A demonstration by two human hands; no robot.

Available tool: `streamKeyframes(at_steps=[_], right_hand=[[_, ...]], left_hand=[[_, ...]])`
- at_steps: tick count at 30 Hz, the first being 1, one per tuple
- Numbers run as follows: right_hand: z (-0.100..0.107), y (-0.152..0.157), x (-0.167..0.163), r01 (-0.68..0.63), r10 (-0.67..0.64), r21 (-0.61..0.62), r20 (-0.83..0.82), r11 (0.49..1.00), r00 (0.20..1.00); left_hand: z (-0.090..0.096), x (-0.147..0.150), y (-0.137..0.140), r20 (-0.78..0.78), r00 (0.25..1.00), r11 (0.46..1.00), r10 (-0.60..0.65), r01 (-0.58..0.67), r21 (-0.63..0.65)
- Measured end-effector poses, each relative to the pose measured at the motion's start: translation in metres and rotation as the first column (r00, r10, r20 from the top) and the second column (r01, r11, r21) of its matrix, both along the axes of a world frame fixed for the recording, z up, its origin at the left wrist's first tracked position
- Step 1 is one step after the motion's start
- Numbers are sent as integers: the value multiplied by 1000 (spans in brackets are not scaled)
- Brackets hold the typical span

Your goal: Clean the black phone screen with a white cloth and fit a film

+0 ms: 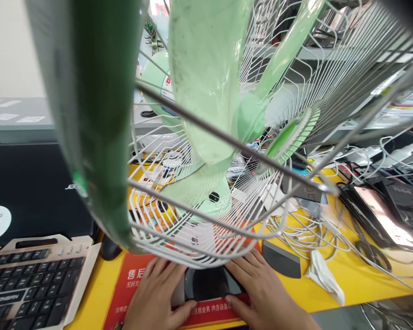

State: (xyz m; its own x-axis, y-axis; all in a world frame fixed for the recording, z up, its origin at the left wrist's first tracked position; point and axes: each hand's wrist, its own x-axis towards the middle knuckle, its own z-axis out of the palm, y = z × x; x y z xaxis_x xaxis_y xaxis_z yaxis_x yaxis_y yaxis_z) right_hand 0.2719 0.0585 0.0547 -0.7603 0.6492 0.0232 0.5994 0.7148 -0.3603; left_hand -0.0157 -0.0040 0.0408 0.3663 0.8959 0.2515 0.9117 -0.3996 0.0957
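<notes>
A dark glossy flat panel (211,282) lies on a red printed mat (124,275); its exact kind cannot be made out. My left hand (154,293) rests along the panel's left side, fingers stretched forward and thumb apart near its front edge. On the opposite side my right hand (258,288) lies flat, with its fingers extended and its thumb by the near edge. Neither hand is closed around anything. A green fan (206,91) with a wire guard (206,256) looms close to the camera and covers the far end of the panel and some fingertips.
On the left are a keyboard (31,279), a mouse (108,248) and a black laptop (28,183). Tangled white cables (306,233), a dark grey block (281,259), a crumpled white tissue (325,277), scissors (373,256) and several phones (378,213) lie to the right.
</notes>
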Motion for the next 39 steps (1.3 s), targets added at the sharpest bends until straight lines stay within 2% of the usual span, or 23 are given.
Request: streamKeyframes(at_steps=[5, 11, 20, 24, 27, 30, 34, 36, 39], right_hand=[[0, -1, 0, -1, 1, 9, 4, 1000, 1000], [-1, -1, 1, -17, 16, 22, 34, 1000, 999], [0, -1, 1, -39, 37, 69, 38, 997, 999], [2, -3, 0, -47, 40, 133, 55, 990, 998], [1, -11, -7, -27, 9, 277, 66, 961, 998], [-4, -23, -23, 11, -26, 468, 25, 884, 999], [-12, -32, -39, -57, 77, 605, -7, 794, 997], [-12, -32, -33, -56, 86, 616, -19, 786, 996], [-5, -33, -8, 6, 9, 560, -25, 828, 1000]], left_hand=[[1, 2, -1, 7, 1000, 1000, 14, -14, -13], [1, 1, 1, 17, 999, 999, -41, 41, -11], [2, 3, 1, -20, 998, 997, -59, 60, 51], [7, 7, 3, -30, 998, 993, -60, 62, 101], [7, 8, 4, -44, 997, 993, -59, 64, 104], [5, 7, 3, -51, 997, 993, -66, 71, 97], [2, 5, 4, -55, 995, 991, -77, 83, 107], [1, 5, 4, -63, 995, 990, -78, 84, 112], [-2, 4, 4, -67, 994, 987, -88, 96, 126]])
